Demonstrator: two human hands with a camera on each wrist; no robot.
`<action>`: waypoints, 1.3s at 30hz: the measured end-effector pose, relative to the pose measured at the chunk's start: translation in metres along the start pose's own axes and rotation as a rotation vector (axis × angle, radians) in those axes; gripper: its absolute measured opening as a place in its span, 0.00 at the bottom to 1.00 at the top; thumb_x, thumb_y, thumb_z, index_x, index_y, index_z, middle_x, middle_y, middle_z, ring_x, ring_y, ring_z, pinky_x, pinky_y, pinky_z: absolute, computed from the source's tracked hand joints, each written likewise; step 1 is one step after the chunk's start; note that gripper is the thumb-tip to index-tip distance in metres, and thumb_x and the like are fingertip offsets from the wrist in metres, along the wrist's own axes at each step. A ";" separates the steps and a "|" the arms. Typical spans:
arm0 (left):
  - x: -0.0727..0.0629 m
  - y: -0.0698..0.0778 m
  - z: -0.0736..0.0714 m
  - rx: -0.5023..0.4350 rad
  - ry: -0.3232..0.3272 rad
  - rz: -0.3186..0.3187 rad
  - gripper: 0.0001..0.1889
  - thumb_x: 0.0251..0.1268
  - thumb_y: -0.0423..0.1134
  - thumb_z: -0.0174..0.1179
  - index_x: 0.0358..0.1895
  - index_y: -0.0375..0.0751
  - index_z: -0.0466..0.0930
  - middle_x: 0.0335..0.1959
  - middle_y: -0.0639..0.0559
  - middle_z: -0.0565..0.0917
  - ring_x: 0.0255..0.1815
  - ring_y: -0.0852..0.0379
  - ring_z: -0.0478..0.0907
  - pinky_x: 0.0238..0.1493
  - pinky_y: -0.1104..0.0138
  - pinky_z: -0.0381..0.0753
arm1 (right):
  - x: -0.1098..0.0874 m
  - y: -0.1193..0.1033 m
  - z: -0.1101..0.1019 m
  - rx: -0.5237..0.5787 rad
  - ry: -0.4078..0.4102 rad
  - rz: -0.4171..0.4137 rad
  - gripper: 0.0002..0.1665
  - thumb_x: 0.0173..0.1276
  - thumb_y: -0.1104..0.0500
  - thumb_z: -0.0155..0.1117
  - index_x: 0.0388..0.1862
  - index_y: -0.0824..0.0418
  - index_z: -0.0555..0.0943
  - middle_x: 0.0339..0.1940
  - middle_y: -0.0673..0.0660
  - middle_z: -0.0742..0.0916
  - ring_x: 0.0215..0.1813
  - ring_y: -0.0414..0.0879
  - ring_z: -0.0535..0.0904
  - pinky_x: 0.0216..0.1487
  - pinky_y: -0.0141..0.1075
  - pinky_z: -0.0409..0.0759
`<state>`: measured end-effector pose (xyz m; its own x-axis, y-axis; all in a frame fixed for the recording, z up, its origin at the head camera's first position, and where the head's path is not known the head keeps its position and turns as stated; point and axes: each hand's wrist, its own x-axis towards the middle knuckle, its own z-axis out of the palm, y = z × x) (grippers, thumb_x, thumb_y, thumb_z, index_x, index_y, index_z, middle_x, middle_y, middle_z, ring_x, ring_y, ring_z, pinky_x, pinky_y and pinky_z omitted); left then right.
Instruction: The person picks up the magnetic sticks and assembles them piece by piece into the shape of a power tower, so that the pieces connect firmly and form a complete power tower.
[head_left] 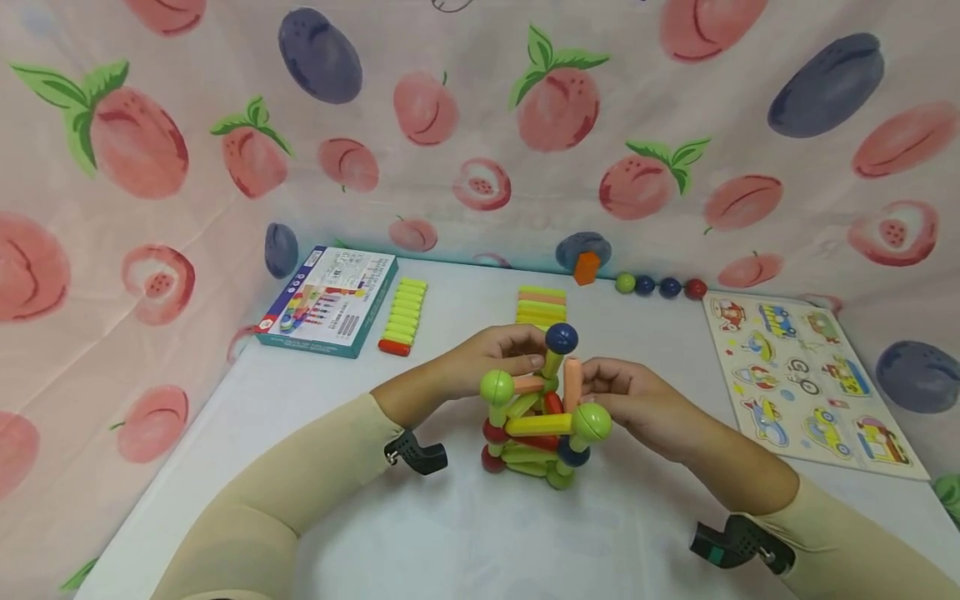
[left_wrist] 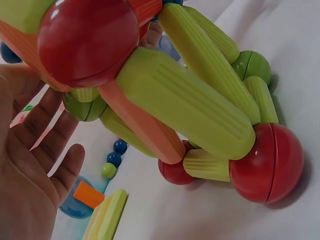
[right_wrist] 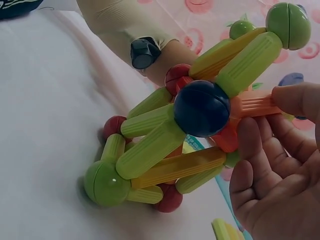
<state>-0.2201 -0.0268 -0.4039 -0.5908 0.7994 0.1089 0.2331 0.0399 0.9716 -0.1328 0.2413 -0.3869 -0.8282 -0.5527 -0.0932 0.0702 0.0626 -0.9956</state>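
A tower of magnetic sticks and balls (head_left: 540, 425) stands on the white table, with green, red and blue balls at its joints. My left hand (head_left: 495, 358) is at its far left side. Thumb and index finger pinch the yellow-green stick (head_left: 552, 364) below the top blue ball (head_left: 561, 338); in the left wrist view the other fingers (left_wrist: 57, 132) spread loosely behind the tower. From the right, my right hand (head_left: 637, 400) pinches an orange stick (right_wrist: 257, 104) between thumb and fingertip. That stick points upward in the head view, behind the front green ball (head_left: 591, 422).
At the back left lies a boxed toy set (head_left: 330, 300), beside a row of green sticks (head_left: 405, 312) with one red. More sticks (head_left: 542, 305), an orange block (head_left: 587, 267) and several balls (head_left: 670, 288) line the back. A picture puzzle board (head_left: 810, 383) lies right.
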 end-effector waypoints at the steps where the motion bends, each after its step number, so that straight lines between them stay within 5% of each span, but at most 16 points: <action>1: 0.000 0.000 0.000 -0.007 0.000 -0.001 0.15 0.84 0.36 0.56 0.66 0.35 0.79 0.59 0.44 0.83 0.61 0.50 0.79 0.66 0.61 0.80 | 0.001 0.000 0.001 0.002 -0.001 -0.001 0.21 0.81 0.65 0.59 0.65 0.80 0.72 0.47 0.58 0.88 0.48 0.47 0.85 0.58 0.39 0.85; 12: 0.000 -0.003 0.002 -0.069 -0.038 -0.011 0.16 0.85 0.35 0.54 0.67 0.34 0.77 0.61 0.43 0.82 0.62 0.49 0.79 0.67 0.59 0.80 | 0.001 0.010 0.006 -0.011 0.068 -0.012 0.12 0.81 0.66 0.54 0.56 0.67 0.81 0.49 0.57 0.86 0.52 0.49 0.82 0.60 0.40 0.83; 16: -0.002 -0.007 0.001 -0.080 -0.066 -0.030 0.19 0.87 0.36 0.49 0.72 0.35 0.74 0.65 0.43 0.81 0.66 0.51 0.77 0.69 0.59 0.78 | -0.009 0.035 0.010 -0.200 0.106 -0.244 0.15 0.70 0.70 0.56 0.53 0.65 0.81 0.47 0.55 0.87 0.50 0.49 0.82 0.60 0.38 0.82; 21: -0.008 -0.013 0.001 -0.065 -0.104 -0.068 0.19 0.88 0.36 0.47 0.72 0.35 0.75 0.65 0.45 0.82 0.63 0.53 0.79 0.65 0.59 0.81 | -0.024 0.065 0.029 -0.544 0.220 -0.515 0.24 0.68 0.59 0.75 0.60 0.58 0.79 0.52 0.48 0.89 0.52 0.43 0.84 0.64 0.35 0.79; 27: -0.014 -0.018 -0.003 -0.008 -0.078 -0.090 0.18 0.88 0.39 0.48 0.71 0.40 0.76 0.66 0.49 0.82 0.64 0.52 0.78 0.66 0.59 0.81 | -0.024 0.067 0.039 -0.527 0.345 -0.465 0.30 0.58 0.71 0.81 0.57 0.58 0.81 0.49 0.48 0.89 0.50 0.41 0.82 0.60 0.29 0.78; 34: -0.031 -0.015 -0.013 0.112 0.034 -0.115 0.18 0.84 0.37 0.55 0.70 0.41 0.78 0.67 0.50 0.82 0.69 0.53 0.76 0.71 0.59 0.76 | -0.015 0.064 0.014 -0.427 0.390 -0.326 0.22 0.68 0.74 0.69 0.61 0.72 0.80 0.45 0.44 0.86 0.46 0.42 0.78 0.53 0.28 0.78; 39: -0.039 -0.019 -0.014 0.155 0.072 -0.072 0.19 0.83 0.38 0.59 0.71 0.42 0.76 0.66 0.50 0.82 0.65 0.52 0.78 0.68 0.58 0.79 | -0.002 0.058 -0.003 -0.326 0.384 -0.222 0.20 0.76 0.71 0.61 0.65 0.73 0.79 0.53 0.42 0.88 0.51 0.42 0.80 0.56 0.27 0.80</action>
<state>-0.2123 -0.0675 -0.4232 -0.6626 0.7466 0.0600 0.3012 0.1923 0.9340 -0.1282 0.2483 -0.4448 -0.9511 -0.2432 0.1906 -0.2546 0.2670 -0.9295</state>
